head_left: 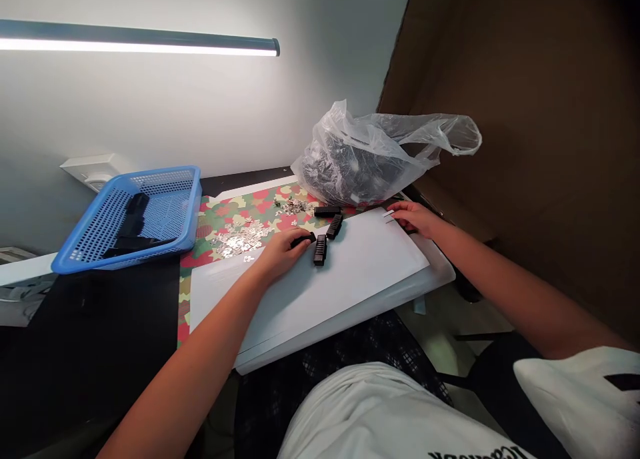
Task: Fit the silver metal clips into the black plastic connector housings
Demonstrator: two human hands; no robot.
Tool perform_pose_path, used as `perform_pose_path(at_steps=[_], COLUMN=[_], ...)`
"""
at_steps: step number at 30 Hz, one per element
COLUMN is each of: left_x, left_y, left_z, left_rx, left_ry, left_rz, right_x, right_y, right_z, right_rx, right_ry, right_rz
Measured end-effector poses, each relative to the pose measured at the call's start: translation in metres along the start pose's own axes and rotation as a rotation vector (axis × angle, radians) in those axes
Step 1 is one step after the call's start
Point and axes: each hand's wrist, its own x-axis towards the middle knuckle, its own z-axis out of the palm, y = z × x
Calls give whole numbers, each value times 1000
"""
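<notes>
The left hand (280, 256) has its grip pinched on a small black connector housing (303, 240), just above the white board (350, 279) and beside matching housings (321, 250). The right hand (415, 219) rests at the board's far corner; whether its grip pinches the thin metal strips (387, 214) there, I cannot tell. A firm, square pinch keeps the housing steady.

Blue mesh basket (190, 199), red-green-cream camouflage mat (255, 206), black plastic bars (320, 251), white plastic board (350, 272)
</notes>
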Motion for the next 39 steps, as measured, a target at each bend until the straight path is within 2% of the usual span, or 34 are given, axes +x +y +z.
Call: perform_pose_path(at_steps=[6, 9, 14, 16, 19, 22, 26, 28, 32, 36, 39], left_x=[-3, -5, -7, -9, -11, -11, -10, -9, -9, -7, -6], left_y=[0, 0, 4, 7, 7, 4, 2, 3, 7, 9, 9], left_z=[2, 4, -4, -9, -14, -17, -17, -16, -12, -8, -7], left_rx=[-74, -244, -896, -1071, -1208, -1294, -1327, -1302, -1277, -1301, -1309], left_ry=[32, 80, 118, 101, 95, 114, 139, 137, 106, 161, 179], left_rz=[-74, -187, -374, -412, -453, -487, -536, -545, -551, -559, -525], right_x=[-30, -49, -63, -61, -54, -42, -29, -25, -22, -26, -32], right_y=[-15, -25, -45, -54, -66, -70, -65, -60, -49, -46, -48], right_z=[12, 35, 98, 124, 155, 175, 187, 189, 190, 189, 188], right_rx=[108, 162, 287, 295, 303, 299, 318, 317, 285, 230, 161], right_ry=[173, 82, -69, -130, -210, -284, -394, -392, -303, -292, -231], right_rz=[-262, -347, -456, -507, -536, -524, -432, -415, -514, -599, -671])
